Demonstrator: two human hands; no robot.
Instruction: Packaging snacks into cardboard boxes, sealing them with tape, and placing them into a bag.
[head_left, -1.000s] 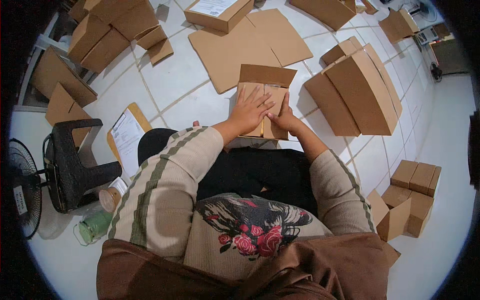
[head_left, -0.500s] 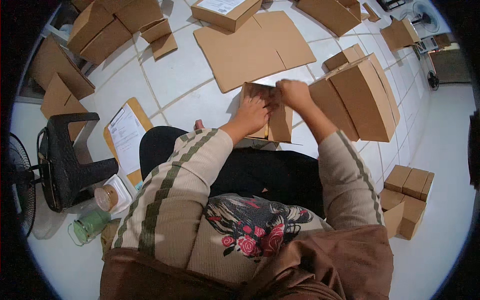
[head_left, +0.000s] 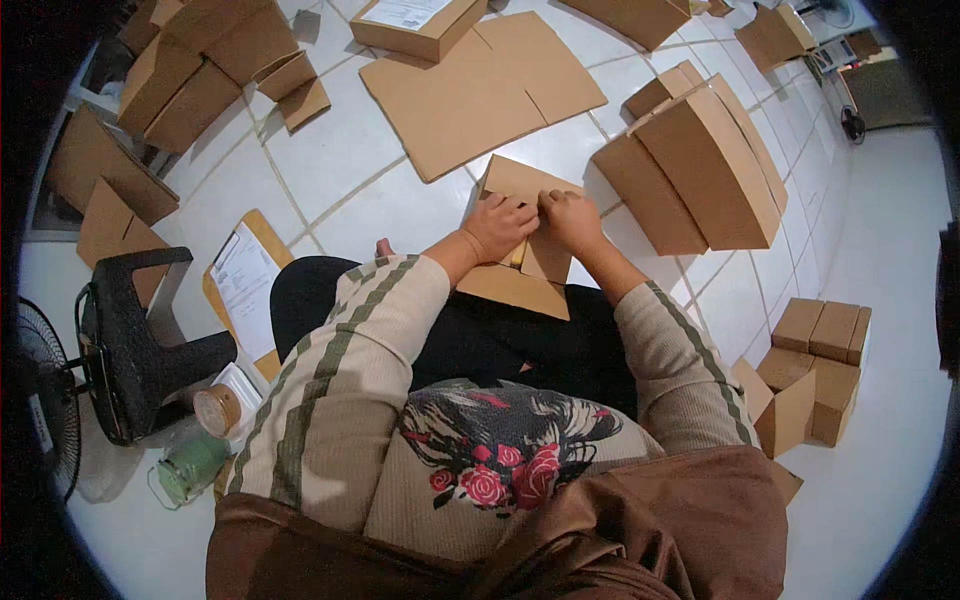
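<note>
Cardboard box (head_left: 547, 258) sits at twelve o'clock from the lap (head_left: 500, 330), end flaps (head_left: 515, 290) open. Left hand (head_left: 499, 225) and right hand (head_left: 570, 220) rest close together on it, fingers curled; whether either grip pinches anything, I cannot tell. Flat cardboard (head_left: 465, 105) lies beyond, at twelve; a fan (head_left: 45, 400), nine.

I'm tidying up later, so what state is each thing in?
Centre carton: side flaps folded inward, near flap outward.
Left hand: on carton, fingers bent.
Right hand: on carton, fingers curled.
Cardboard sheet: flat.
Clipboard: lying flat, paper on it.
Small lower-right boxes: stacked.
Box beside them: flap open.
Fan at left: running or not, unclear.
</note>
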